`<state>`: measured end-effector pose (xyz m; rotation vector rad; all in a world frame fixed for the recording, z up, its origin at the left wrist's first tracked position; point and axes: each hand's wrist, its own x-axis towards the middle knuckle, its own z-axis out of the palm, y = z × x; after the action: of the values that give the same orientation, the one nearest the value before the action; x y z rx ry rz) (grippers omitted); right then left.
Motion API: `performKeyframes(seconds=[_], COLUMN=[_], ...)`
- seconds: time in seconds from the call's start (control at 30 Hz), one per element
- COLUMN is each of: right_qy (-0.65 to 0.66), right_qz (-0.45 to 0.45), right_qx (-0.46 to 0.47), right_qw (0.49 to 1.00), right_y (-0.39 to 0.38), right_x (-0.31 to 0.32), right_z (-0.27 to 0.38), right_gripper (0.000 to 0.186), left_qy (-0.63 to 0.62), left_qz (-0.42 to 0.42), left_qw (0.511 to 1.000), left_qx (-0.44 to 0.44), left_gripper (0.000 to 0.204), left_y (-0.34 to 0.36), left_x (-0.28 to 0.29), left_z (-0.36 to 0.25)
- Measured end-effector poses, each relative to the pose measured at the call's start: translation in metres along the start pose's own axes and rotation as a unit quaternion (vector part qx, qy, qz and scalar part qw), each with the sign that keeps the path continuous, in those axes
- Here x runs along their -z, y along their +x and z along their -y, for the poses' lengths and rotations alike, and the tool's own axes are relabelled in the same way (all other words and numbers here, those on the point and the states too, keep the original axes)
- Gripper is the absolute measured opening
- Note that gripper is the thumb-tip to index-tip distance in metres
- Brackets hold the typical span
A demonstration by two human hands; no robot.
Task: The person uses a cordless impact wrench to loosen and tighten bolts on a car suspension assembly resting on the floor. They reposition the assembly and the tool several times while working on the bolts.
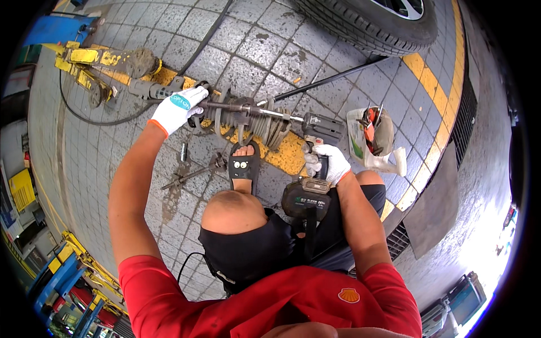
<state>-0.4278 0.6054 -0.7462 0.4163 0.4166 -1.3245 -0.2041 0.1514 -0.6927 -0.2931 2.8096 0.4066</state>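
My left hand [179, 109], in a white glove, grips the spring compressor [224, 106] at the left end of a strut with a coil spring [269, 128], lying sideways in front of me. A long threaded rod runs along the spring to a silver socket extension [277, 114] on a cordless impact wrench [321, 127]. My right hand [332, 164], also gloved, holds the wrench's grip, with its large battery [306, 198] below. A small silver socket [183, 151] and a dark puller-like tool [194, 172] lie on the tiles beside my sandalled foot [243, 163].
A white container of tools [358, 124] stands to the right. A tire [372, 31] lies beyond, a yellow floor jack [98, 56] at back left. Black hoses [332, 78] cross the tiled floor [256, 39]. A drain grate [465, 115] runs along the right; yellow lift equipment [70, 253] is at lower left.
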Motion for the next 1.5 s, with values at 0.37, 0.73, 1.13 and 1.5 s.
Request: performKeyframes(seconds=[0.37,0.73,1.13,1.5], right_qy=[-0.045,-0.064,-0.087,-0.091], right_qz=[0.007,0.0,-0.006,-0.015], right_qx=[-0.006,-0.007,0.006,0.024], right_qw=[0.999,0.998,0.996,0.995], right_y=[-0.016,-0.024,-0.03,-0.039], right_x=[0.005,0.012,0.012,0.016], right_z=[0.008,0.024,0.03,0.029], right_gripper=[0.026,0.027,0.026,0.025], left_qy=[-0.008,0.0,-0.004,0.002], left_qz=[0.007,0.011,0.009,0.01], left_qw=[1.0,1.0,1.0,1.0], left_qx=[-0.003,-0.002,0.007,0.006], left_gripper=[0.056,0.059,0.058,0.057], left_y=[0.001,0.001,-0.002,-0.002], left_x=[-0.003,-0.001,-0.003,-0.001], left_z=[0.0,-0.001,-0.002,-0.005])
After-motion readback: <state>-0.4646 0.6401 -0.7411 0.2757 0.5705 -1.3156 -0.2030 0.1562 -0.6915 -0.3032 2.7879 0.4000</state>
